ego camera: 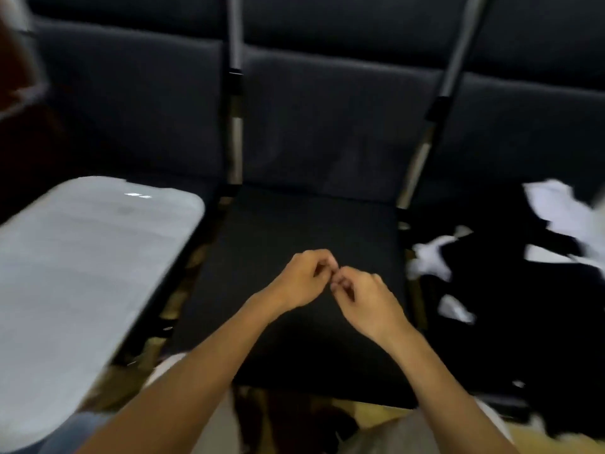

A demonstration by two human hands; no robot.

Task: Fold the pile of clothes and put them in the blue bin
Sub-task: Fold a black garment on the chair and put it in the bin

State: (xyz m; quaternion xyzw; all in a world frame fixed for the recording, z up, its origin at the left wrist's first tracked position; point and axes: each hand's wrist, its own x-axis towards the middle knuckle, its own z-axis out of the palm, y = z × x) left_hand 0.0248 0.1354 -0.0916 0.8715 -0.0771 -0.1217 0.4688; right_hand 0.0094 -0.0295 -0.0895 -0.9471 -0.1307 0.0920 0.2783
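We hold our left hand point(302, 278) and right hand point(363, 301) together over the middle seat point(294, 231), fingers curled, apparently pinching nothing, though blur hides detail. The clothes pile point(510, 276) lies on the right seat, within reach; the pale bin point(82, 276) waits left for folded pieces.

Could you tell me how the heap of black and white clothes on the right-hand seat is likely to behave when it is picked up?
The clothes pile lies crumpled in loose folds, so it will probably be floppy and drape from any grip. The pieces look tangled, so lifting one may drag others along. Being soft cloth, it seems unlikely to roll or break.
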